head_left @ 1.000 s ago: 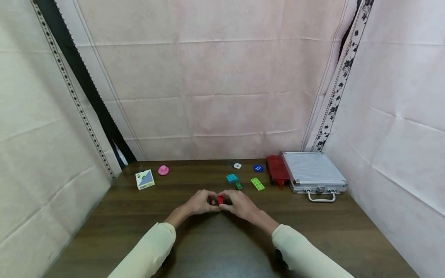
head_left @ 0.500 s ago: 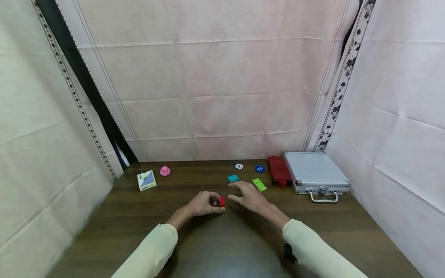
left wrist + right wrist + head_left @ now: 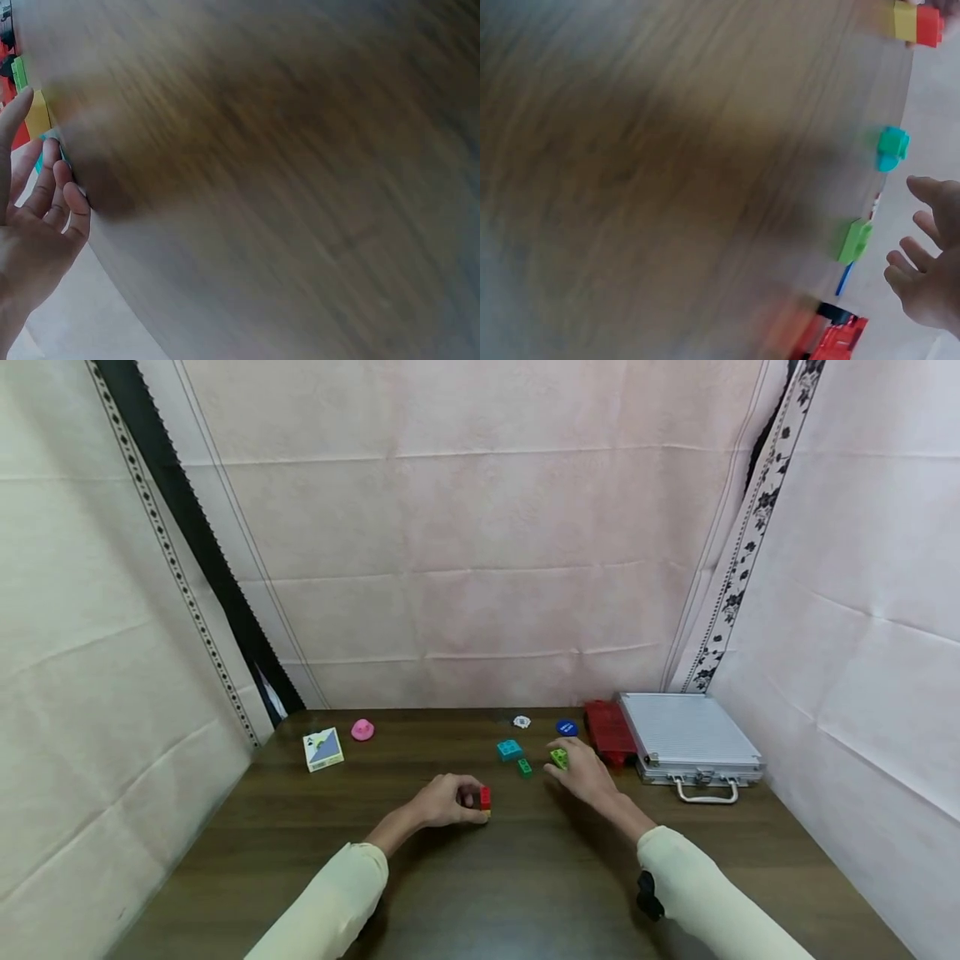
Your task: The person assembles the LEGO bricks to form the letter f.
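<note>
My left hand [image 3: 444, 800] holds a small stack on the table, a red toy brick [image 3: 485, 795] on top of a yellow brick [image 3: 486, 812]. In the left wrist view the yellow brick [image 3: 37, 114] shows between thumb and fingers. My right hand [image 3: 588, 774] reaches over the lime green brick [image 3: 558, 757], thumb and fingers spread to either side of it. From the right wrist the fingers look apart from that lime brick [image 3: 854, 241]. A turquoise brick [image 3: 509, 749] and a smaller green brick [image 3: 524, 767] lie between the hands, farther back.
At the back right stand a silver case [image 3: 686, 735] and a red toy vehicle [image 3: 609, 731]. A blue chip [image 3: 567, 727] and a white chip [image 3: 521, 722] lie along the back. Toward the left are a pink toy hat [image 3: 362, 729] and a small box [image 3: 323, 750].
My right hand has let go of the red and yellow stack and moved right and away to the lime green brick. The left hand keeps hold of the stack in place.
</note>
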Demonstrator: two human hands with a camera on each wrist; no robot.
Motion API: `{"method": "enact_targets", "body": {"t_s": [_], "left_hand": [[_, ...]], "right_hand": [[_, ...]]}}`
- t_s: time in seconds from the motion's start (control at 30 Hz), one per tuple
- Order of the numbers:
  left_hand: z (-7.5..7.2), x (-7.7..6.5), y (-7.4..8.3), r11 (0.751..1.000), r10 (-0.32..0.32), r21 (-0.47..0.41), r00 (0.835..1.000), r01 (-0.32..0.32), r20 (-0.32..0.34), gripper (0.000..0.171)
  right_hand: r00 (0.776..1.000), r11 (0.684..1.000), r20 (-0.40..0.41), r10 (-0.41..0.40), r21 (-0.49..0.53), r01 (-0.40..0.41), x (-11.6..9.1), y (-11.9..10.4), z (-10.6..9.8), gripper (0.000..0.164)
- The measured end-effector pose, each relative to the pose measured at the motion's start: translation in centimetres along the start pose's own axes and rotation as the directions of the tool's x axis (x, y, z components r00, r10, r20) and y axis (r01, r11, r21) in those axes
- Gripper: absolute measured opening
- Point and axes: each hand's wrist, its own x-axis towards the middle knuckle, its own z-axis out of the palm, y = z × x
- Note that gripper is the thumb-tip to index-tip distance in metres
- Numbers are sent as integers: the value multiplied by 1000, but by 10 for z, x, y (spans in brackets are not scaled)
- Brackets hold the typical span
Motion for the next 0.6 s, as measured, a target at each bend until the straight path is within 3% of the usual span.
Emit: {"method": "enact_targets", "body": {"t_s": [0.4, 0.6], "left_hand": [[-1, 0, 1, 998, 41, -48, 999, -41, 3, 44], [-3, -1, 1, 998, 52, -40, 999, -52, 3, 37]], "right_hand": [[991, 991, 48, 124, -61, -121, 1, 18, 2, 47], [987, 987, 71, 146, -72, -141, 1, 21, 4, 46]]}}
